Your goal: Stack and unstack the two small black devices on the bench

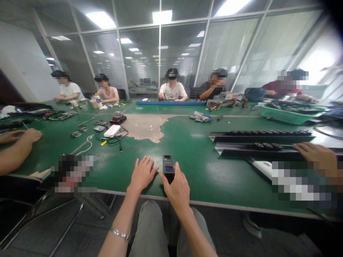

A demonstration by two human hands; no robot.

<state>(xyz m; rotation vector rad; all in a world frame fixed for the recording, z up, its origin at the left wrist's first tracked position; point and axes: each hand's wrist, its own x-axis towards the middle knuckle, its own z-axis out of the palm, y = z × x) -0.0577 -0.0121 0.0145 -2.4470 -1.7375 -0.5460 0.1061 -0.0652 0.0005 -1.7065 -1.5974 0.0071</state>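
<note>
A small black box-shaped device (169,169) with a little dark screen and a row of buttons stands on the green table in front of me. My right hand (177,184) is around its near end, thumb at the left side and fingers along the right. To the left of the device, my left hand (144,174) rests palm down on the tabletop, fingers stretched out and holding nothing. A small gap separates its thumb from the device.
The green table (198,185) has a worn, bare patch (144,126). Left of it lie a white power bank (112,131) and cables. Black slotted rails (241,148) lie to the right, near a co-worker's hand (317,155). A green basket (292,117) stands farther back. Several people sit opposite.
</note>
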